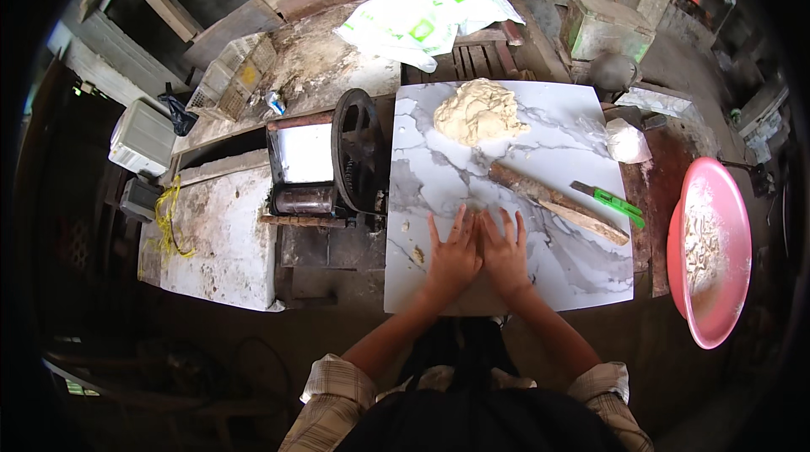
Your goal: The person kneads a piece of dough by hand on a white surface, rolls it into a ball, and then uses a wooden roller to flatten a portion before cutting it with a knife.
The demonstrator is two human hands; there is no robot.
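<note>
My left hand (452, 258) and my right hand (505, 256) rest side by side near the front edge of a marble-patterned board (437, 167). Their fingers are stretched out and somewhat spread, with the thumbs close together. Whether anything lies beneath the palms is hidden. Toward the far edge of the board sits a rough lump of pale dough (479, 112). Right of my hands a worn wooden stick (558, 202) lies slantwise, and beside it is a green box cutter (613, 200). Small dough scraps (418, 254) dot the board left of my left hand.
Left of the board stands a roller machine (305, 165) with a large dark wheel (357, 148). A pink basin (747, 232) with floury pieces inside is at the right. Behind are a white-and-green plastic sack (430, 17), a plastic basket (229, 76) and a metal box (606, 28).
</note>
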